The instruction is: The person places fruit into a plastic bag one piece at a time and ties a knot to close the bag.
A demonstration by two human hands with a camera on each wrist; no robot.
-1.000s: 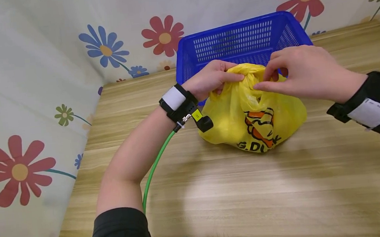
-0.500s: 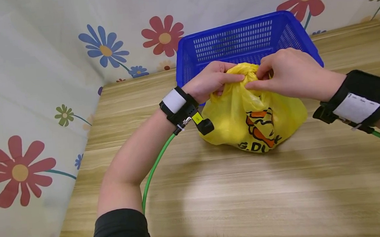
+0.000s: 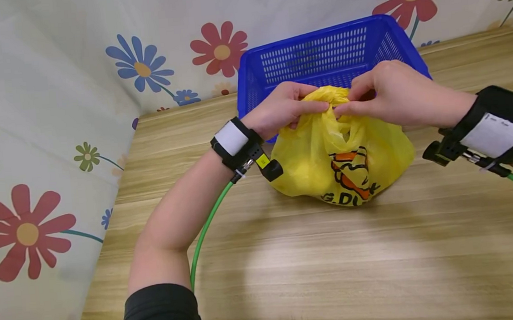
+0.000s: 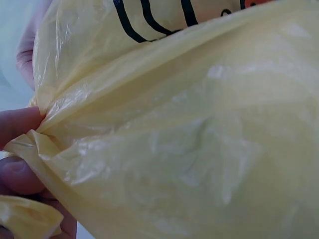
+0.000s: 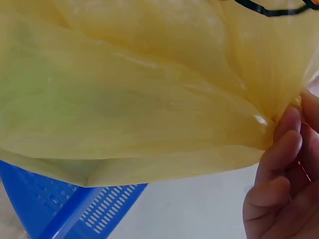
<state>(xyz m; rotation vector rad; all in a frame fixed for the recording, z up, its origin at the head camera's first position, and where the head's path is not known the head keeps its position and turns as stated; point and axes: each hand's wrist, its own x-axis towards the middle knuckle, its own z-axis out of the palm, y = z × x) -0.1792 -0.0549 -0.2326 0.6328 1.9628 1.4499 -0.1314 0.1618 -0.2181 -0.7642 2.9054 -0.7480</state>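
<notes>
A thin yellow plastic bag (image 3: pixel 301 156) with a duck print and black lettering sits bulging on the table. Its gathered neck is pinched by my left hand (image 3: pixel 286 106), the thumb lying along the front of the folds. From the other side, the thumb and fingers of my right hand (image 3: pixel 391 91) pinch the bunched plastic close to the left thumb. In the left wrist view the bag (image 4: pixel 199 139) fills most of the picture, creased toward the fingers. The right wrist view has the bag (image 5: pixel 124 114) drawn to a twist at the fingertips. What it contains is hidden; greenish shapes show faintly through.
A blue perforated plastic basket (image 3: pixel 316 57) stands just behind the bag, against the flower-printed curtain (image 3: pixel 173 16). The wood-grain table (image 3: pixel 337 264) extends in front and to both sides. Green cables (image 3: pixel 205 234) run from the wrist cameras along the arms.
My right hand has come left to the bag's neck, and its fingers, earlier apart from the knot area, now pinch the plastic. The left hand keeps its hold; the bag has barely shifted.
</notes>
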